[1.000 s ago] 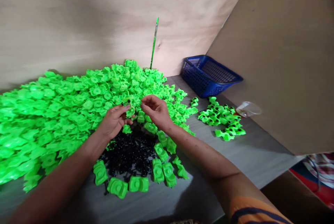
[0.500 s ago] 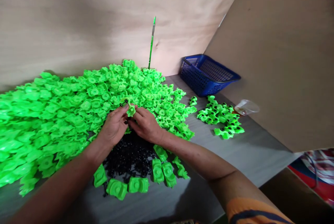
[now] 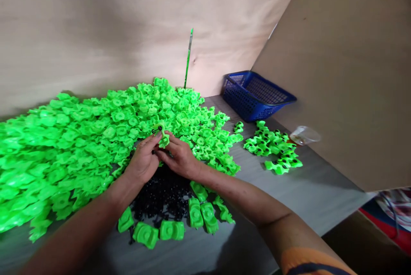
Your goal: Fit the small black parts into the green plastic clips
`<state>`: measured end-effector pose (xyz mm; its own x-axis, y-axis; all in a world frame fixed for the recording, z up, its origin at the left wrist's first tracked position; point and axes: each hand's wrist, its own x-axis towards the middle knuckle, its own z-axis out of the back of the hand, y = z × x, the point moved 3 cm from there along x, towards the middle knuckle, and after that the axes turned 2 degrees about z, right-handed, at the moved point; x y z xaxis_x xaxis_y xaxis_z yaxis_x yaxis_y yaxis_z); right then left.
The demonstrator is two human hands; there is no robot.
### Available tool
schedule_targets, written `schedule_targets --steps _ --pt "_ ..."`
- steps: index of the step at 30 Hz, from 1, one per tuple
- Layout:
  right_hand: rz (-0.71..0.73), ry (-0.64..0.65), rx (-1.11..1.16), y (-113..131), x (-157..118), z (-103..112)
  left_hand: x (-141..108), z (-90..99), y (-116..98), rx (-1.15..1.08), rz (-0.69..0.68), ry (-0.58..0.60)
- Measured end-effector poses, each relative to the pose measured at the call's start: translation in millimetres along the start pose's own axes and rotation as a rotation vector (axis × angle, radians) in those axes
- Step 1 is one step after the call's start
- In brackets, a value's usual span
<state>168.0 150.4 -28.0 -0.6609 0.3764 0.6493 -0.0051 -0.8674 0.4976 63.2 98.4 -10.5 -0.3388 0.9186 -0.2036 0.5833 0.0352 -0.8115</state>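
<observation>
Between both hands is a small green plastic piece (image 3: 164,139) with a black wheel-like part on its upper end. My left hand (image 3: 145,155) pinches it from the left, thumb beside the black part. My right hand (image 3: 180,155) has its fingertips on its right side; a small dark bit shows between the hands, too small to make out. Below them lies a heap of small black parts (image 3: 160,196). A large pile of green pieces (image 3: 96,134) spreads behind and to the left. Several green pieces (image 3: 172,230) lie along the heap's near edge.
A blue basket (image 3: 257,95) stands at the back right against the wall. In front of it is a group of green pieces with black parts (image 3: 272,144), beside a clear plastic cup (image 3: 305,135). A thin green-stained stick (image 3: 188,59) stands upright behind the pile.
The whole view has shifted slightly, with things now a little lower in it. The black part on the held green piece shows more fully. Both hands keep their hold.
</observation>
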Motion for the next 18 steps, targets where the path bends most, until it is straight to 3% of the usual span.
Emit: schedule_targets --steps 8,14,18 --pt "-0.16 0.054 0.188 1 1 -2 -1 0.6 -14 0.071 -0.029 0.023" --pt "-0.209 -0.042 0.283 6 3 1 1 1.8 -19 0.081 -0.08 0.05" --pt "-0.293 -0.103 0.34 4 6 16 11 13.9 -29 0.143 -0.201 -0.049"
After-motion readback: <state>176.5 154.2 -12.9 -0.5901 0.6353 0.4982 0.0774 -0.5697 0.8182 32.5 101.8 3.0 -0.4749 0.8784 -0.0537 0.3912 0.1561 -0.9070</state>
